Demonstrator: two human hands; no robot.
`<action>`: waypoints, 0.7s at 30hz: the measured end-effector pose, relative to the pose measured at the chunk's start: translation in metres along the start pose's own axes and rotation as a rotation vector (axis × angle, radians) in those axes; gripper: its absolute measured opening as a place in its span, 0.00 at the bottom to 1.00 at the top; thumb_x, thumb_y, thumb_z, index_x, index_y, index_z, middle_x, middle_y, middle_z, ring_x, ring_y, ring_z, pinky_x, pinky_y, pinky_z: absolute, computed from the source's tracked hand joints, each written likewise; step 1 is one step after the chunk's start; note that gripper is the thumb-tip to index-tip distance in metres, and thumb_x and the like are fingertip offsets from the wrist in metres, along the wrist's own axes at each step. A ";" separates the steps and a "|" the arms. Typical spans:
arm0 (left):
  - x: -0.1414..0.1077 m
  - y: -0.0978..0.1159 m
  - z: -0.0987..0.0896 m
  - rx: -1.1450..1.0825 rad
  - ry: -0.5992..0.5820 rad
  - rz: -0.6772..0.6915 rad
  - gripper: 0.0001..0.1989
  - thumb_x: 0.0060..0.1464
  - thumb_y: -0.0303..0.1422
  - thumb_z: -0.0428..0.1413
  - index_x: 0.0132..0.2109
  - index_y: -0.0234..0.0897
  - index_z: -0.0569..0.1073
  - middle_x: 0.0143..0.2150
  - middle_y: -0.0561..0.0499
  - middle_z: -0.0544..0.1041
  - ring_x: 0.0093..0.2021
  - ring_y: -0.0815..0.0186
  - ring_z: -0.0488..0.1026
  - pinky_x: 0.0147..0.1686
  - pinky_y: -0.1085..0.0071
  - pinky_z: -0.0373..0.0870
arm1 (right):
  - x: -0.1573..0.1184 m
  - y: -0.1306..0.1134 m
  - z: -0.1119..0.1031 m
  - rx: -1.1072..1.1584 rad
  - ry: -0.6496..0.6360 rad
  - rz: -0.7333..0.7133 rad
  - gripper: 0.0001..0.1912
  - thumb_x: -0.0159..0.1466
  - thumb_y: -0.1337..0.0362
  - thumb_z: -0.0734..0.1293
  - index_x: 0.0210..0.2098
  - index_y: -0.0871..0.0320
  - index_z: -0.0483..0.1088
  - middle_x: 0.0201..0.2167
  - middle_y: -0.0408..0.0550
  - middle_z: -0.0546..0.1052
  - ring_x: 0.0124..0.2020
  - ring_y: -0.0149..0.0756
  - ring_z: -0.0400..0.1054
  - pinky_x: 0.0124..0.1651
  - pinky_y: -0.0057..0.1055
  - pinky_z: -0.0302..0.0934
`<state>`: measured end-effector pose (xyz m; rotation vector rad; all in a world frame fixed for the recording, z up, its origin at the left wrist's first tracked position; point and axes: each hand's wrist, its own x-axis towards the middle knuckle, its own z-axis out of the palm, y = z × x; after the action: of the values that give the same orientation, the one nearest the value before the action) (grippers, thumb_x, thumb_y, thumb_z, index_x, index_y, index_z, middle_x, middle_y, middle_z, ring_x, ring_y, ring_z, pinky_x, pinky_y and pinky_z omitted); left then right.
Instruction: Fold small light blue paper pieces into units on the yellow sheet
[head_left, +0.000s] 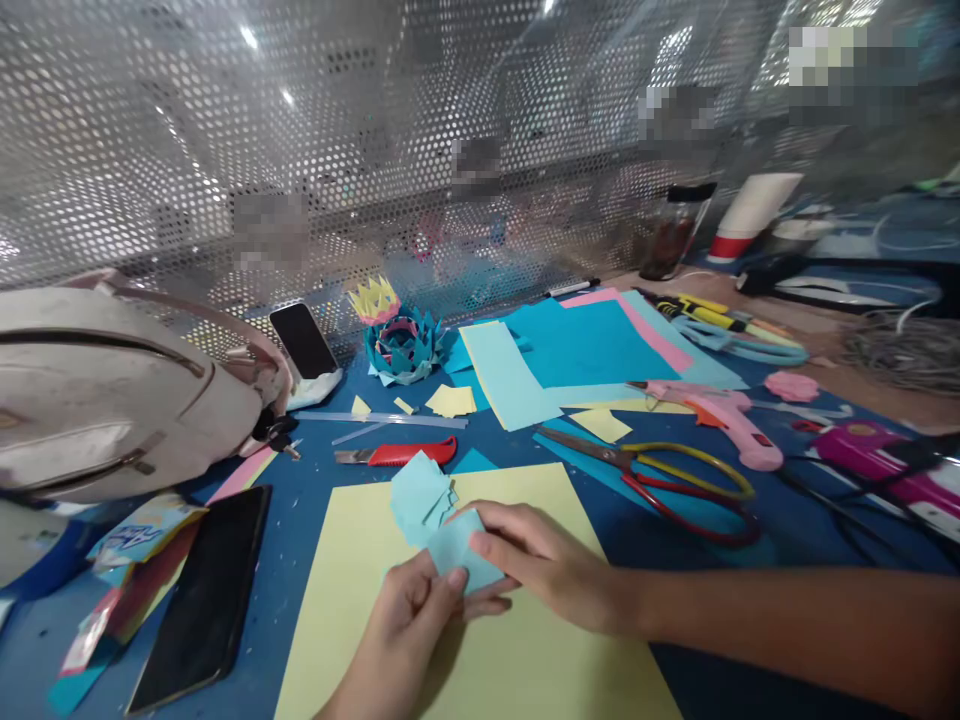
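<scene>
Between both hands I hold a small light-blue piece of paper (463, 548) above a yellow sheet (555, 670). My left hand (412, 610) pinches its lower left edge, thumb on top. My right hand (536, 560) grips it from the right, thumb lying on its face and fingers behind. Just beyond, a loose stack of light-blue paper pieces (420, 490) rests on the yellow sheet's far edge. A red box cutter (412, 453) lies behind that stack. To the right are scissors (645, 470) with yellow and red handles.
A pink glue gun (724, 410) and coloured sheets (592, 340) lie back right. A layered blue paper flower (403, 345) stands at the back. On the left are a pale backpack (127, 390), a black tablet-like slab (202, 600) and a phone (304, 340). A perforated metal panel (315, 130) rises behind.
</scene>
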<state>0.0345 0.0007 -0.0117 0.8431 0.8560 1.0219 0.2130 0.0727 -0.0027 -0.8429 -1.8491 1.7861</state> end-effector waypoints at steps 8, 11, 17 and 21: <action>-0.003 -0.006 0.004 0.014 0.070 0.037 0.18 0.58 0.43 0.62 0.48 0.34 0.81 0.48 0.40 0.81 0.52 0.45 0.77 0.56 0.51 0.69 | 0.005 -0.002 0.006 0.385 -0.051 0.063 0.22 0.59 0.47 0.71 0.28 0.61 0.69 0.28 0.44 0.69 0.33 0.36 0.70 0.41 0.35 0.70; -0.004 -0.008 0.005 0.005 0.108 0.044 0.17 0.57 0.43 0.62 0.46 0.34 0.82 0.45 0.39 0.82 0.49 0.45 0.78 0.56 0.51 0.70 | 0.004 -0.004 0.007 0.400 -0.038 0.066 0.22 0.58 0.47 0.72 0.27 0.62 0.71 0.27 0.44 0.70 0.33 0.37 0.71 0.41 0.35 0.70; -0.004 -0.007 0.001 0.097 0.071 0.016 0.21 0.57 0.46 0.61 0.48 0.32 0.81 0.44 0.38 0.82 0.47 0.45 0.79 0.55 0.48 0.69 | 0.003 -0.008 0.005 0.315 -0.030 0.048 0.24 0.59 0.44 0.70 0.34 0.62 0.77 0.30 0.46 0.71 0.31 0.34 0.69 0.34 0.30 0.68; -0.004 -0.009 0.005 0.054 0.092 0.034 0.19 0.58 0.44 0.61 0.45 0.33 0.82 0.43 0.40 0.82 0.46 0.47 0.80 0.52 0.53 0.72 | 0.003 -0.007 0.004 0.274 -0.027 0.027 0.25 0.62 0.43 0.67 0.35 0.63 0.77 0.28 0.45 0.70 0.26 0.29 0.64 0.28 0.25 0.62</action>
<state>0.0411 -0.0065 -0.0166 0.8644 0.9538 1.0781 0.2076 0.0718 0.0040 -0.7449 -1.5658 2.0178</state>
